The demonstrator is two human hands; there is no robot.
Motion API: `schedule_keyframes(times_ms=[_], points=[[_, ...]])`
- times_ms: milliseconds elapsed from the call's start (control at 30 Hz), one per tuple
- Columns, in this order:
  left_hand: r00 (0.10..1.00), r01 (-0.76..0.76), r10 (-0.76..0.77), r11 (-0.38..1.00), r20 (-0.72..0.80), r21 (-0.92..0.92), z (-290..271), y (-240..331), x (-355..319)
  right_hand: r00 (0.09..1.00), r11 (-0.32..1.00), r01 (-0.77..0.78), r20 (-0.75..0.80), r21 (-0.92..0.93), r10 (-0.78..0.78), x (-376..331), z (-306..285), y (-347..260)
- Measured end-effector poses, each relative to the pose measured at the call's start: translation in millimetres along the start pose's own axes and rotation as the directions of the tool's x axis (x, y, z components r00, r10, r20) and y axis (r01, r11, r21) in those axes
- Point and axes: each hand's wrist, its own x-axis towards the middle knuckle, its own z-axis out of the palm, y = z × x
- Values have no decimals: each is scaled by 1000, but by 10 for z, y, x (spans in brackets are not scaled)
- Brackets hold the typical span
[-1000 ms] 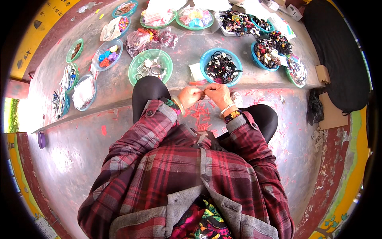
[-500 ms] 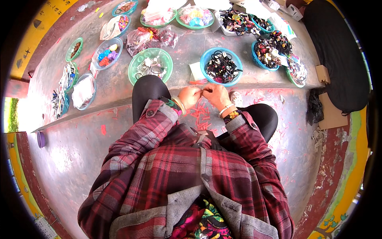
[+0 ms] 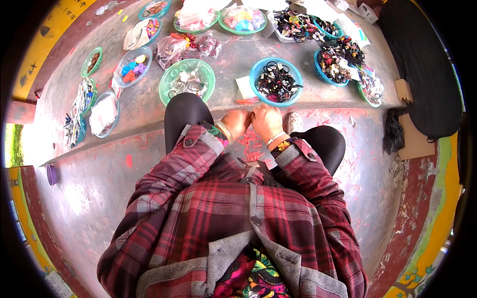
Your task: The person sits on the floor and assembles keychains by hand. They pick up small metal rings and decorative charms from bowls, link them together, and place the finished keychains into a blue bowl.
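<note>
- Grey concrete ledge point(image 3: 232, 64): carries a blue basin point(image 3: 278, 104) of black looped bands point(image 3: 275, 85), a green bowl point(image 3: 210, 85), a white card point(image 3: 244, 87), clear plastic bags point(image 3: 170, 53)
- Farther back on it: more bowls point(image 3: 244, 34)
- Floor point(image 3: 109, 198) below: scattered red strips point(image 3: 254, 147)

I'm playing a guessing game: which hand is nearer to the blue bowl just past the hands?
Right. The right hand is just below the blue bowl in the picture; the left hand is farther off, down and left of it.
</note>
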Motion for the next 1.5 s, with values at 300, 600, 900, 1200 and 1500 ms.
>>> schedule_keyframes(times_ms=[300, 600, 900, 1200, 1500], points=[[992, 50, -67, 986, -105, -157, -52, 89, -19, 987, 977, -13, -155, 213, 47, 23, -132, -25], [980, 31, -104, 921, -169, -388, -29, -38, 23, 946, 703, -261, 32, 662, 322, 101, -18, 150], [889, 166, -459, 335, -7, -927, -218, -68, 48, 901, 517, -321, 87, 794, 426, 96, 44, 390], [772, 73, -630, 225, -88, -972, -358, -53, 13, 956, 867, -241, -48, 436, 290, 50, -51, 409], [793, 115, -608, 205, -34, -972, -337, -61, 15, 987, 999, 13, 161, -47, -5, -82, 93, 310]])
